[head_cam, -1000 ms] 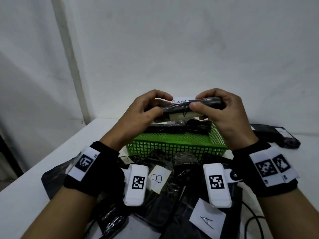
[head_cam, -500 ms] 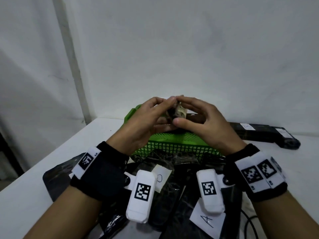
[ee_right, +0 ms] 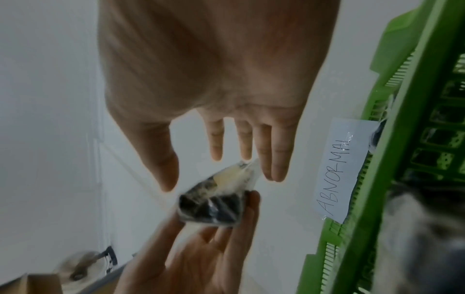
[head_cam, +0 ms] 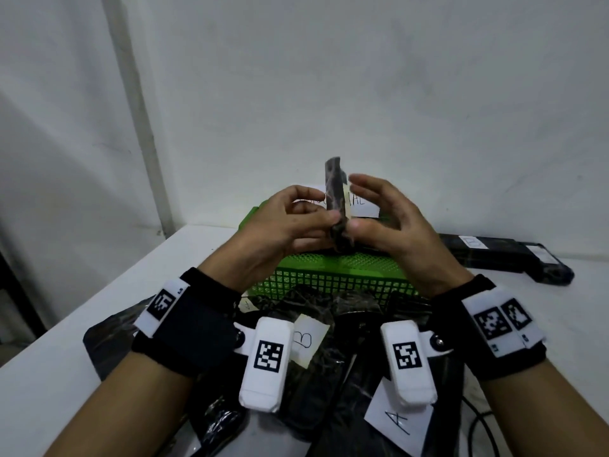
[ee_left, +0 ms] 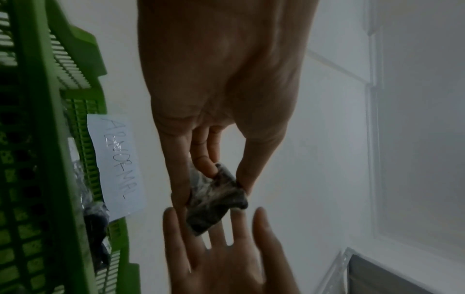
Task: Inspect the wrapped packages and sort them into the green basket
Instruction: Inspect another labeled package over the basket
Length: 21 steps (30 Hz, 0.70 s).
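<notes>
A small dark package wrapped in clear film stands upright in the air above the green basket. My left hand pinches its lower half between thumb and fingers. My right hand is beside it on the right, fingers straight and spread, thumb close to the package's lower end. In the left wrist view the package sits between my left fingertips. In the right wrist view the package shows a pale end below my open right hand. Other dark packages lie in the basket.
A paper label reading ABNORMAL is stuck on the basket's far rim. Several black wrapped packages with paper tags B and A lie heaped in front of the basket. A long black package lies at the right. The white wall is close behind.
The package has gone from lying level between both hands to standing upright. My right hand has let go and spread its fingers; my left hand keeps its pinch.
</notes>
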### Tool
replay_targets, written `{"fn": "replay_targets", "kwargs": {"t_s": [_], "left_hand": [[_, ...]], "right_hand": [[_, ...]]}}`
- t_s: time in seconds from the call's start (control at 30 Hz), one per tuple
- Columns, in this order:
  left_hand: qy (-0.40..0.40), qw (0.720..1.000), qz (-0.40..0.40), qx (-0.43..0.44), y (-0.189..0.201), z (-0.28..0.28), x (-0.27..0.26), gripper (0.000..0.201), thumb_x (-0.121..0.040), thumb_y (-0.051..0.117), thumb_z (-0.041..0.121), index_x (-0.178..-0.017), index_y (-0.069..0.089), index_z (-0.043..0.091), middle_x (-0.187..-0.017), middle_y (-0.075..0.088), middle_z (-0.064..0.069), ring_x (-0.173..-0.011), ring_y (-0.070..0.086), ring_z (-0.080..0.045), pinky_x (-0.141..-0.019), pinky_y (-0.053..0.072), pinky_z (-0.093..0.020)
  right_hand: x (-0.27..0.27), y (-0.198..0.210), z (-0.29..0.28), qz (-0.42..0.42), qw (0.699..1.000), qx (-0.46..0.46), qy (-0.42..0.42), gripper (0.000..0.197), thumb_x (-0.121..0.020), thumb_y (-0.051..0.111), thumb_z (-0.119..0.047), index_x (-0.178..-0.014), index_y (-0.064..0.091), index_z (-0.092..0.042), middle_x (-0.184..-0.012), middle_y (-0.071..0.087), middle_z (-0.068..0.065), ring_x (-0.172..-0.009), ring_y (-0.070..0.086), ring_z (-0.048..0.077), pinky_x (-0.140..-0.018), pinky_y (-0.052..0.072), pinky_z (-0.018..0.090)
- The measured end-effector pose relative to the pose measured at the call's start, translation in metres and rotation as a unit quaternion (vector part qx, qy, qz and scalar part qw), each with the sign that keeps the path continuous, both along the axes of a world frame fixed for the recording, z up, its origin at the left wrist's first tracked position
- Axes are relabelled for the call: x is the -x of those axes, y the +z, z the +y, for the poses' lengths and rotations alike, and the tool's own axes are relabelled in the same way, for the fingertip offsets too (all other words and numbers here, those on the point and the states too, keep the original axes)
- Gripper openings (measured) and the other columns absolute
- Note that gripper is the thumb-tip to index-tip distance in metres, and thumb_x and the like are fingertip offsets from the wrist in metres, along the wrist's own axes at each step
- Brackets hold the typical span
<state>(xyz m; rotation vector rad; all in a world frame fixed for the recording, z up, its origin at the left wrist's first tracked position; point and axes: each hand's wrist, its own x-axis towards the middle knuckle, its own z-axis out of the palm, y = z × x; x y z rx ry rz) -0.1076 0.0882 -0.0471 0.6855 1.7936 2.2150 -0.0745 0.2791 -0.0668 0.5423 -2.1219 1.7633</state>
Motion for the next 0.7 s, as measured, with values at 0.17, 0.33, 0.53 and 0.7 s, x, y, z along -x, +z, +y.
{"fn": "replay_targets", "kwargs": {"t_s": [0.17, 0.33, 0.53, 0.7], "left_hand": [[-0.009, 0.981, 0.128, 0.145, -0.006, 0.001, -0.002, 0.047, -0.073, 0.080, -0.006, -0.106, 0.053, 0.013, -0.076, 0.050, 0.004, -0.072, 0.060, -0.006, -0.079, 0.053, -0.024], [-0.060, 0.964, 0.161, 0.202, -0.011, 0.006, -0.006, 0.042, -0.075, 0.081, -0.003, -0.103, 0.055, 0.015, -0.079, 0.049, 0.006, -0.079, 0.055, -0.011, -0.079, 0.050, -0.028], [-0.019, 0.965, 0.173, 0.199, -0.014, 0.007, -0.004, 0.028, -0.085, 0.076, 0.013, -0.104, 0.056, 0.016, -0.087, 0.054, 0.002, -0.080, 0.055, -0.011, -0.078, 0.046, -0.030], [0.036, 0.948, 0.242, 0.202, -0.009, -0.002, 0.006, 0.033, -0.078, 0.080, 0.009, -0.103, 0.060, 0.019, -0.080, 0.053, 0.004, -0.071, 0.058, -0.011, -0.075, 0.056, -0.039]], "right_hand": [[-0.002, 0.008, 0.009, -0.057, 0.993, 0.086, -0.062, 0.077, -0.068, 0.078, -0.047, -0.136, 0.057, -0.018, -0.120, 0.072, 0.005, -0.105, 0.073, 0.022, -0.087, 0.060, 0.036], [-0.004, 0.010, 0.008, -0.027, 0.997, 0.028, -0.061, 0.020, -0.077, 0.081, -0.026, -0.093, 0.075, -0.015, -0.088, 0.078, 0.003, -0.086, 0.075, 0.017, -0.075, 0.059, 0.033], [-0.005, 0.009, 0.005, 0.000, 0.996, 0.046, -0.071, 0.017, -0.081, 0.081, -0.012, -0.097, 0.076, -0.011, -0.087, 0.079, 0.006, -0.079, 0.076, 0.017, -0.069, 0.058, 0.028], [-0.007, 0.014, 0.000, -0.002, 0.998, 0.015, -0.061, 0.034, -0.078, 0.075, -0.040, -0.107, 0.071, -0.023, -0.108, 0.077, -0.004, -0.106, 0.072, 0.014, -0.095, 0.056, 0.043]]}}
